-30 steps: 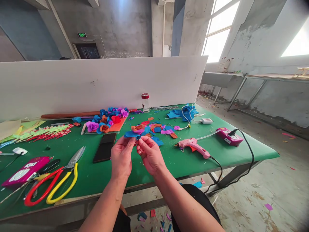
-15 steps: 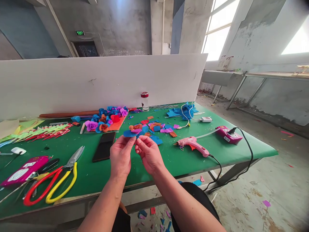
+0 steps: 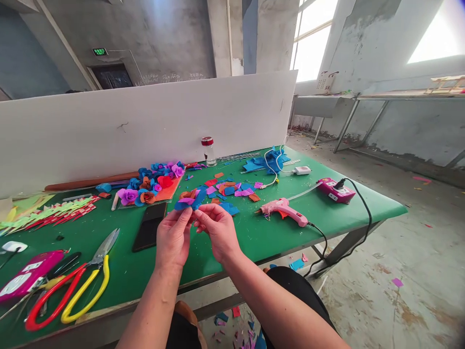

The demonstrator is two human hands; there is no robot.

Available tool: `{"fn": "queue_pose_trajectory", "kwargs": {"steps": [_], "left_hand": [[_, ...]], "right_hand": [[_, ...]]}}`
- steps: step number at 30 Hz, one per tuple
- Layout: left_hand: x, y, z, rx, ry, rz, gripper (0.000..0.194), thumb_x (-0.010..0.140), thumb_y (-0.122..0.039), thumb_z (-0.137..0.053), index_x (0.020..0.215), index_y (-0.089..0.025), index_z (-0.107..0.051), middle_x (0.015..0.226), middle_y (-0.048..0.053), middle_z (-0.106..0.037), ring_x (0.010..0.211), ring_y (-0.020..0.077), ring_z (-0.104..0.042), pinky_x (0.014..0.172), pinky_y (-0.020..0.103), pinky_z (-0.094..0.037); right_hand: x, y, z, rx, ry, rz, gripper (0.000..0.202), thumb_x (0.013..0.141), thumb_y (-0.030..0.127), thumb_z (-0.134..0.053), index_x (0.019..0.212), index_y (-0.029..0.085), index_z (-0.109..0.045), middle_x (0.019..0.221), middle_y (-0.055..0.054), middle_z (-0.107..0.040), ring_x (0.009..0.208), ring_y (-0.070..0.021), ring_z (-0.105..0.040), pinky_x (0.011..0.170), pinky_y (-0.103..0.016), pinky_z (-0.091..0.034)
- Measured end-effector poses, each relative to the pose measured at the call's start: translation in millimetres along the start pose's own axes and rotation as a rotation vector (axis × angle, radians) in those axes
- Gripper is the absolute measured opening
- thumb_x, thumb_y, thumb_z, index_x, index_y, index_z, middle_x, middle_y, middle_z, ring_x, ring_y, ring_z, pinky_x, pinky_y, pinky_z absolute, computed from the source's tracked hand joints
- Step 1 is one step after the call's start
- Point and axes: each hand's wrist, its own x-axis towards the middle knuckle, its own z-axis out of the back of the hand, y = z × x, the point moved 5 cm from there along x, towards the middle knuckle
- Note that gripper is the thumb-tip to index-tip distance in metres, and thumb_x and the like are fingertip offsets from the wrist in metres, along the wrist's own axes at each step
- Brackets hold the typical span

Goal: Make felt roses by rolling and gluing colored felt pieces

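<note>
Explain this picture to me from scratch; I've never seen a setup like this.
There is no robot here: these are a person's own bare hands. The view comes from one camera worn on that person's head, looking forward and down.

The left hand pinches a flower of thin blue, orange and purple petals. The right hand has its fingertips bunched at the flower's lower edge; what exactly they grip is too small to tell.

On the green table, a pink glue gun lies to the right. To the left are a dark phone and scissors with red and yellow handles. Beyond the hands are colourful cut pieces, a cluster of flowers and a red-lidded jar.
</note>
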Motion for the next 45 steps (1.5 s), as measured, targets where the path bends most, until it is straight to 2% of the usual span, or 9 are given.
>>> {"fn": "queue_pose_trajectory", "kwargs": {"steps": [7, 12, 16, 20, 24, 28, 34, 38, 45], "left_hand": [[2.8, 5.2, -0.5, -0.024, 0.033, 0.069, 0.029, 0.051, -0.031, -0.094, 0.070, -0.018, -0.076, 0.069, 0.002, -0.073, 0.059, 0.0110, -0.060, 0.052, 0.022, -0.045], [8.8, 7.6, 4.1, -0.077, 0.051, 0.062, 0.029, 0.054, -0.031, -0.093, 0.074, -0.019, -0.076, 0.081, 0.003, -0.076, 0.075, 0.0140, -0.066, 0.067, 0.025, -0.054], [16.2, 11.6, 9.6, -0.141, 0.036, 0.095, 0.032, 0.049, -0.029, -0.096, 0.070, -0.020, -0.074, 0.078, 0.002, -0.075, 0.079, 0.0148, -0.068, 0.069, 0.025, -0.055], [23.9, 17.9, 14.0, -0.201, 0.046, 0.131, 0.036, 0.045, -0.025, -0.097, 0.070, -0.019, -0.072, 0.077, 0.001, -0.074, 0.077, 0.0146, -0.068, 0.066, 0.024, -0.056], [25.8, 25.5, 15.7, -0.235, 0.076, 0.200, 0.034, 0.049, -0.023, -0.096, 0.073, -0.018, -0.072, 0.076, 0.002, -0.074, 0.074, 0.0150, -0.069, 0.066, 0.025, -0.057], [23.1, 29.0, 15.8, -0.264, 0.080, 0.243, 0.034, 0.049, -0.023, -0.095, 0.073, -0.016, -0.072, 0.076, 0.004, -0.074, 0.072, 0.0156, -0.069, 0.065, 0.026, -0.056], [18.0, 29.4, 17.3, -0.321, 0.078, 0.280, 0.026, 0.058, -0.021, -0.092, 0.073, -0.016, -0.072, 0.078, 0.005, -0.075, 0.071, 0.0139, -0.068, 0.066, 0.025, -0.054], [15.9, 30.2, 20.9, -0.325, 0.087, 0.285, 0.022, 0.062, -0.020, -0.090, 0.073, -0.015, -0.072, 0.079, 0.006, -0.075, 0.072, 0.0145, -0.069, 0.067, 0.026, -0.054], [17.0, 36.2, 25.2, -0.350, 0.071, 0.318, 0.017, 0.066, -0.018, -0.087, 0.074, -0.016, -0.072, 0.079, 0.007, -0.075, 0.072, 0.0145, -0.069, 0.066, 0.026, -0.053]], "right_hand": [[-1.2, 1.2, 0.7, -0.094, 0.008, 0.043, 0.028, 0.066, 0.039, -0.083, 0.076, 0.018, -0.067, 0.063, 0.002, -0.066, 0.056, -0.0124, -0.060, 0.055, -0.025, -0.052], [1.2, 13.5, 2.7, -0.319, -0.027, 0.194, 0.022, 0.076, 0.039, -0.075, 0.082, 0.019, -0.069, 0.077, 0.000, -0.069, 0.069, -0.0145, -0.063, 0.067, -0.026, -0.052], [7.3, 76.4, 32.9, -0.500, -0.136, 0.437, 0.020, 0.085, 0.040, -0.066, 0.089, 0.021, -0.068, 0.082, -0.001, -0.070, 0.076, -0.0150, -0.063, 0.071, -0.025, -0.049], [-2.6, 161.8, 101.2, -0.950, -0.316, 0.602, 0.025, 0.086, 0.044, -0.061, 0.090, 0.020, -0.067, 0.085, -0.004, -0.071, 0.079, -0.0183, -0.064, 0.073, -0.029, -0.048], [-20.2, 204.9, 163.9, -1.602, -0.484, 0.369, 0.026, 0.086, 0.042, -0.056, 0.075, 0.020, -0.064, 0.071, -0.005, -0.068, 0.069, -0.0198, -0.059, 0.066, -0.031, -0.041], [-16.9, 189.7, 186.1, -1.789, -0.262, 0.036, 0.035, 0.080, 0.055, -0.063, 0.068, 0.022, -0.059, 0.062, -0.001, -0.063, 0.065, -0.0186, -0.056, 0.058, -0.027, -0.035], [1.0, 173.7, 188.6, -1.664, -0.267, 0.086, 0.038, 0.079, 0.039, -0.068, 0.053, 0.023, -0.045, 0.060, -0.001, -0.057, 0.065, -0.0176, -0.054, 0.060, -0.027, -0.037], [-1.4, 167.7, 180.2, -1.507, -0.287, 0.081, 0.031, 0.087, 0.043, -0.059, 0.065, 0.022, -0.053, 0.066, -0.003, -0.063, 0.065, -0.0184, -0.060, 0.059, -0.029, -0.046], [-13.9, 132.9, 121.8, -0.480, -0.050, -0.088, 0.033, 0.073, 0.043, -0.081, 0.089, 0.016, -0.070, 0.078, -0.005, -0.068, 0.068, -0.0162, -0.065, 0.073, -0.033, -0.057]]}}
